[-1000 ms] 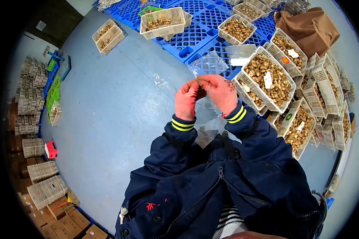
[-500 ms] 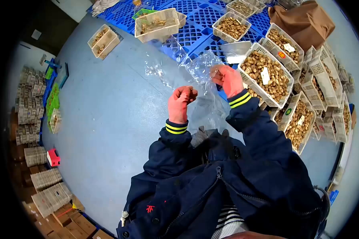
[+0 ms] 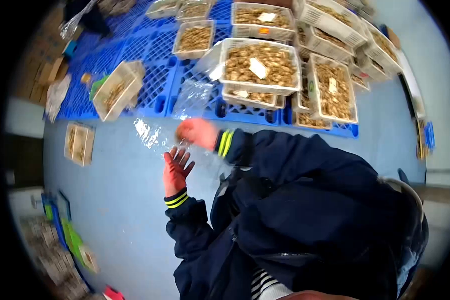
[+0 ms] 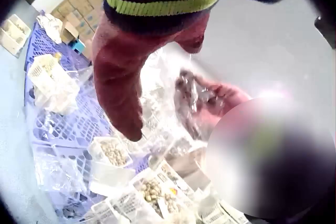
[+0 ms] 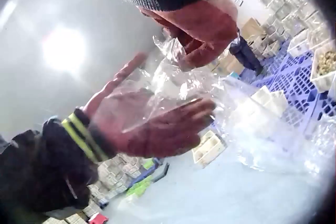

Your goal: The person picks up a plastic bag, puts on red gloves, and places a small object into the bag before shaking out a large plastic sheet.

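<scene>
A clear plastic bag (image 5: 184, 85) hangs between the two gloved hands. My right hand (image 3: 197, 132), in a reddish glove, has its fingers curled on the bag's gathered plastic, as the right wrist view shows. Just below it in the head view is my left hand (image 3: 175, 172), palm up with fingers spread. From the right wrist, the left hand (image 5: 152, 127) appears straight-fingered behind or inside the film. The left wrist view has the left hand's thumb and fingers wide apart, and the right hand (image 4: 212, 98) beyond them with shiny film over it.
Blue pallets (image 3: 150, 50) cover the floor ahead. On them stand white baskets, including a front basket (image 3: 260, 62) full of brown, knobbly produce with a label. More stacked baskets (image 3: 332, 87) stand to the right. A separate basket (image 3: 79, 144) sits on the floor at left.
The hands were together, then drew apart as the clear bag spread open. Now the left hand has opened its fingers, and the head view has turned toward the baskets.
</scene>
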